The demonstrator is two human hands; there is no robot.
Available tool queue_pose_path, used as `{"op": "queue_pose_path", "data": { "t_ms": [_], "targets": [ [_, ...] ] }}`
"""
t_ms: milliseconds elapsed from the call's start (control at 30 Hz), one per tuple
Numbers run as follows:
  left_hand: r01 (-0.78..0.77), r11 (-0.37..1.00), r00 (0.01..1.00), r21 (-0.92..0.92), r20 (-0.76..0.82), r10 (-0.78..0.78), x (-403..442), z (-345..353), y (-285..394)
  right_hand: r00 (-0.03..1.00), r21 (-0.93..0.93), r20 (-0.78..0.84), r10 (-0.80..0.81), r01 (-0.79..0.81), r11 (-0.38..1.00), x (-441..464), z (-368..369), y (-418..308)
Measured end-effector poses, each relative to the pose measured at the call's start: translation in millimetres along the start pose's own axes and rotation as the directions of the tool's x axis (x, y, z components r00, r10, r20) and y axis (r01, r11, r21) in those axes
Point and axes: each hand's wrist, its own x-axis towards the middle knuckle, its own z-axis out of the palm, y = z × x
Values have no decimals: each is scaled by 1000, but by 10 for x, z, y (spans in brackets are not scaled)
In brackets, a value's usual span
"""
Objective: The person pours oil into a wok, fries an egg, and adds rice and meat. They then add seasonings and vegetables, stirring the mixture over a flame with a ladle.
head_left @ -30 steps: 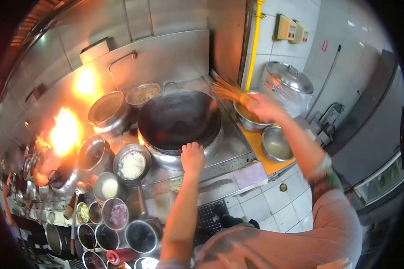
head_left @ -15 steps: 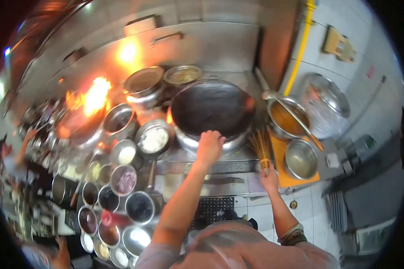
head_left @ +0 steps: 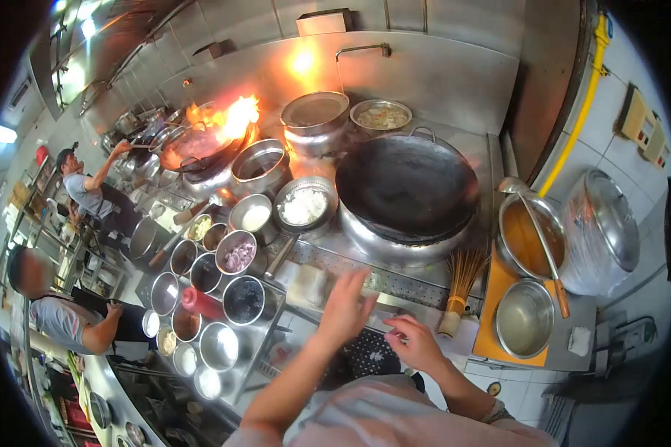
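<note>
My left hand is raised over the front edge of the stove, fingers spread and nothing visible in them. Close beside it, lower and to the right, my right hand has loosely bent fingers held apart, also with no object showing. Beyond both hands, a large dark wok sits on its burner ring, its inside bare and dark. A bamboo wok brush rests bristles-up at the right front of the stove, apart from my right hand. A folded cloth lies left of my left hand.
To the left, flames rise from another wok near a co-worker; a second person stands closer. Several metal pots of ingredients, a red bottle and a strainer of white food crowd the left. A ladle rests across a pot at right.
My right hand has let go of the wok brush, which now rests on the stove edge. My left hand has left the wok's rim. Both hands have come together, and the view has turned left.
</note>
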Motion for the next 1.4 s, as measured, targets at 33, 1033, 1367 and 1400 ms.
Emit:
{"op": "queue_pose_path", "data": {
  "t_ms": [33,1033,1367,1400],
  "targets": [
    [63,998,991,-25,117,-60,-298,-48,-42,998,1,-36,-51,51,999,104,-45,-30],
    [944,176,115,279,221,-968,-7000,694,-1420,965,-648,-203,-163,-8,761,1206,785,219],
    [998,-34,-36,43,40,-999,-6702,818,-697,500,-109,865,-41,267,958,-781,2402,451],
    [999,3,4,50,-9,-1000,-6652,914,-653,387,-118,922,-14,314,942,-739,2410,517]
  ]
}}
